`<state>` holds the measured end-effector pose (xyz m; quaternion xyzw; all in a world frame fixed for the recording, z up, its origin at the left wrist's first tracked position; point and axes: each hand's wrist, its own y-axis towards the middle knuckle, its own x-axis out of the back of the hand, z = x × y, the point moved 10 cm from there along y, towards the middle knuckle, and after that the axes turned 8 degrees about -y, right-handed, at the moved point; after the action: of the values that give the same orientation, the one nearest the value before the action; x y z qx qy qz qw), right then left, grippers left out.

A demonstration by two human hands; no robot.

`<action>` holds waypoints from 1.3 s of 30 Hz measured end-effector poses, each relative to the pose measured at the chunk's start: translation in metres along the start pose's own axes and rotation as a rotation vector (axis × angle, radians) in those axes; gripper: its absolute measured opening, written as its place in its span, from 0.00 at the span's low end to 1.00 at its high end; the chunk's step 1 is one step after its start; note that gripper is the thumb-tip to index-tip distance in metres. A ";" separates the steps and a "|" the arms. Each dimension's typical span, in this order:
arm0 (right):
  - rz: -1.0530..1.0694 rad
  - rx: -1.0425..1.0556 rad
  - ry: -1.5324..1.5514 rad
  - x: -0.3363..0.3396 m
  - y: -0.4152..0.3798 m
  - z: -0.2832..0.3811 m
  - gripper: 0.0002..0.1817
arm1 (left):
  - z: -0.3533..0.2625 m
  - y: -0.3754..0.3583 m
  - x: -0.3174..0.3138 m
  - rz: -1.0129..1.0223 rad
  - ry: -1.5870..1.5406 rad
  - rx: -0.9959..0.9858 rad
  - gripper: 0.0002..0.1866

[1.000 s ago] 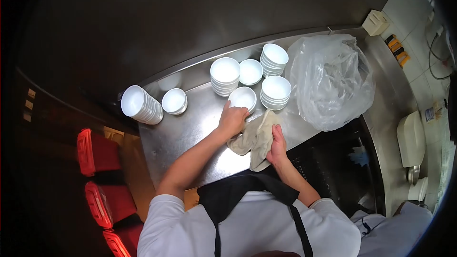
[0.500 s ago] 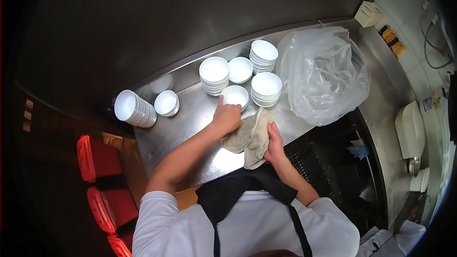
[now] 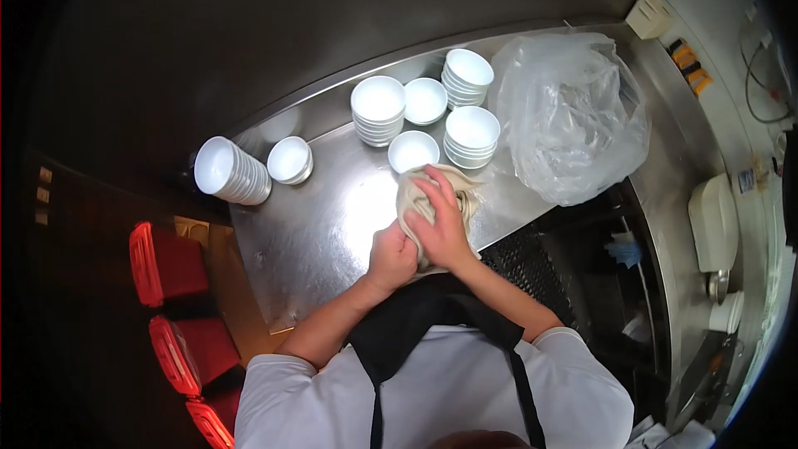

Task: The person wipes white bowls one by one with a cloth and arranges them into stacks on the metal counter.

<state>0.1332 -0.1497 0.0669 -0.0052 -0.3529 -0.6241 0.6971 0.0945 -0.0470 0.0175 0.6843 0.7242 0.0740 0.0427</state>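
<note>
A beige cloth [image 3: 411, 199] is bunched into a rounded shape between my hands, above the near edge of the steel counter. My left hand [image 3: 392, 259] is closed at its lower left side. My right hand [image 3: 445, 229] lies over the cloth from the right, fingers bent and pressing into its folds. Whether something sits inside the cloth is hidden. Just beyond it stands a white bowl [image 3: 414, 150], its lower part partly behind the cloth. Behind that are a stack of white bowls [image 3: 378, 104], a lower white bowl pile [image 3: 426, 101] and a right-hand bowl stack [image 3: 472, 133].
Another bowl stack [image 3: 468, 75] stands at the back. Farther left are a leaning bowl stack [image 3: 220, 168] and a short bowl stack [image 3: 290, 160]. A clear plastic bag [image 3: 573, 125] lies right on the steel counter [image 3: 291, 241]. Red-lidded containers [image 3: 174, 262] stand lower left.
My left hand has come back from the white bowl to the cloth. My right hand has moved from the cloth's right edge onto it, and the cloth is now gathered into a rounder bundle.
</note>
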 end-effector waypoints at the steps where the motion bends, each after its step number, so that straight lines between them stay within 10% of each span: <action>1: 0.101 -0.200 0.276 -0.014 0.011 -0.024 0.18 | 0.001 0.000 0.006 0.008 -0.066 0.046 0.12; 3: 0.318 -0.627 0.819 -0.058 0.002 -0.059 0.18 | 0.002 -0.012 0.019 0.015 -0.023 0.128 0.11; 10: 0.167 -0.345 0.455 -0.083 -0.012 -0.019 0.24 | -0.029 -0.006 0.061 -0.254 0.304 -0.104 0.06; 15: 0.305 -0.181 0.495 -0.085 0.024 -0.009 0.26 | -0.043 -0.005 0.061 0.136 0.391 -0.021 0.06; 18: 0.547 -0.520 1.001 -0.092 0.032 -0.021 0.26 | -0.021 -0.012 0.072 0.228 -0.321 0.180 0.11; 21: 0.473 -0.558 1.025 -0.092 0.032 -0.022 0.23 | 0.023 0.006 0.095 -0.001 -0.970 0.214 0.21; 24: 0.373 -0.550 0.695 -0.096 0.029 -0.033 0.19 | 0.020 0.013 0.119 -0.460 -0.671 -0.026 0.25; 26: 0.295 -0.625 0.931 -0.108 0.013 -0.022 0.22 | 0.012 0.013 0.109 -0.332 -0.484 -0.040 0.27; 28: 0.579 -0.227 0.282 -0.123 -0.004 -0.011 0.26 | 0.027 0.012 0.097 -0.372 -0.815 0.238 0.26; 29: 0.635 0.105 0.444 -0.119 -0.013 0.031 0.31 | 0.052 0.016 0.095 -0.323 -1.054 0.312 0.27; 32: 0.542 0.616 0.021 -0.120 -0.024 0.046 0.31 | 0.054 0.010 0.102 -0.299 -0.877 0.357 0.29; 35: 0.838 -0.185 0.427 -0.132 -0.029 0.019 0.28 | 0.051 0.009 0.115 -0.317 -0.670 0.145 0.26; 38: 0.786 -0.421 0.817 -0.135 -0.024 0.020 0.23 | 0.063 0.007 0.109 -0.367 -0.959 0.295 0.26; 39: 0.777 -0.042 0.560 -0.126 -0.016 0.043 0.19 | 0.075 0.006 0.101 -0.352 -1.155 0.431 0.26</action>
<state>0.1018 -0.0250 0.0299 0.0173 -0.1108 -0.3015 0.9468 0.1068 0.0580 -0.0517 0.4780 0.6844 -0.4622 0.2990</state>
